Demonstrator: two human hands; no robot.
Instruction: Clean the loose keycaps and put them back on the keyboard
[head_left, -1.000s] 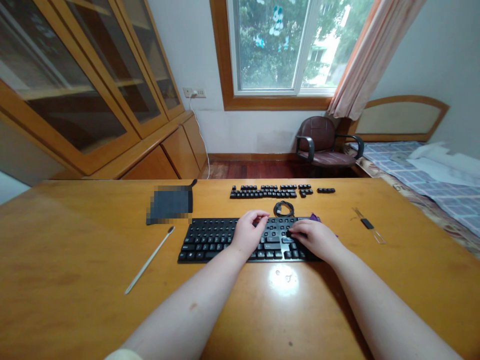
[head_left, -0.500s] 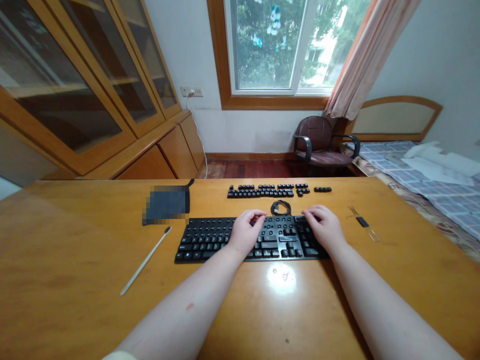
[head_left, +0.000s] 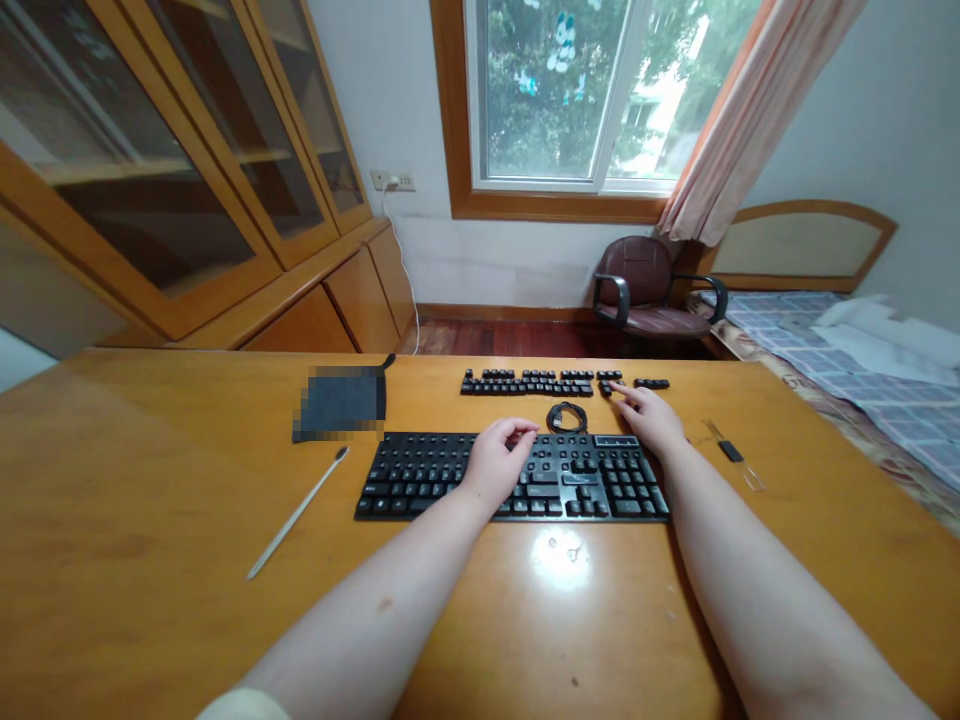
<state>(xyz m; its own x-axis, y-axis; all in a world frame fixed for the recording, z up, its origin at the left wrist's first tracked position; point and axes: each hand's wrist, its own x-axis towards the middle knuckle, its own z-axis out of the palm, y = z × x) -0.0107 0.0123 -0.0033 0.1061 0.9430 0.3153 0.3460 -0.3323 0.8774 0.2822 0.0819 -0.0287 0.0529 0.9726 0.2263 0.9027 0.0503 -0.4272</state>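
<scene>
Clock: hub at keyboard centre, 12 toward the far edge of the desk (head_left: 150, 450).
Keyboard: 1 keyboard (head_left: 555, 485), lying flat at the hub; upper rows look uncapped.
My right hand: right hand (head_left: 652, 420) at 2 o'clock, fingertips at the small keycap group (head_left: 605, 389); cannot tell whether they pinch a cap or merely touch.
My left hand: left hand (head_left: 501, 460) over the hub, fingers curled, thumb near index; no object seen between, cannot tell whether the tips meet.
Risk, caps: I judge a sideways nudge from my right fingertips could break the row order, since caps sit close together; a push toward 12 could send some off the desk.
Risk, keyboard: uneven weight from my left hand could slide or twist it.
Risk, cable: my right wrist could drag the coiled cable (head_left: 557, 422), 1 o'clock, if it swings left.
Count, loose caps: long front row (head_left: 529, 388), 1, at 12; back row (head_left: 538, 375), 5 clusters; short strip (head_left: 651, 384), 1, at 2, apparently 4 caps. Individual total too small to count.
Count, others: 1 coiled cable; 1 dark pouch (head_left: 341, 403), 10 o'clock; 1 pale stick (head_left: 296, 518) with dark tip, 9; 1 wire-looped tool (head_left: 730, 452), 3; hands, 2.
</scene>
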